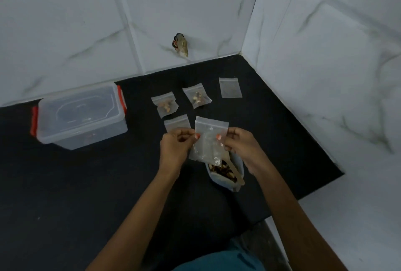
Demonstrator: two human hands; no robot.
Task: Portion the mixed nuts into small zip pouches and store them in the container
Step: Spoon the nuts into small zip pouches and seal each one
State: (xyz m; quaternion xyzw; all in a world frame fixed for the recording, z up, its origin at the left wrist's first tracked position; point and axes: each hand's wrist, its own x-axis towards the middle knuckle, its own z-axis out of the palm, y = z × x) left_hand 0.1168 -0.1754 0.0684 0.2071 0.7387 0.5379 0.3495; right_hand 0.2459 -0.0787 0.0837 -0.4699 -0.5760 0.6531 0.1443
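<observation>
Box point(80, 116), lid on, contents unclear, sits left on tabletop point(65, 183). We note nut pouch A point(166, 105), nut pouch B point(197, 97), empty pouch point(230, 87). Nut bag point(227, 185) holds spoon point(236, 174). Left hand point(173, 149) & right hand point(243, 149): each grip pinches held pouch point(208, 140) by a side, above bag, fingers curled.

**Around the work: counter, walls and a small hole**

Under the left hand point(173, 149) and the right hand point(243, 149) we see a black counter point(86, 194). Well beyond both hands stands a back wall point(65, 20) of white tiles with grey veins. A side wall point(325, 53) of the same tiles closes the counter to the right of the right hand. In the back wall, beyond the hands, we notice a dark hole point(181, 45) with something crumpled in it; we cannot tell what. Nearer than the hands, at the bottom edge, we see some teal cloth point(217, 260).
</observation>
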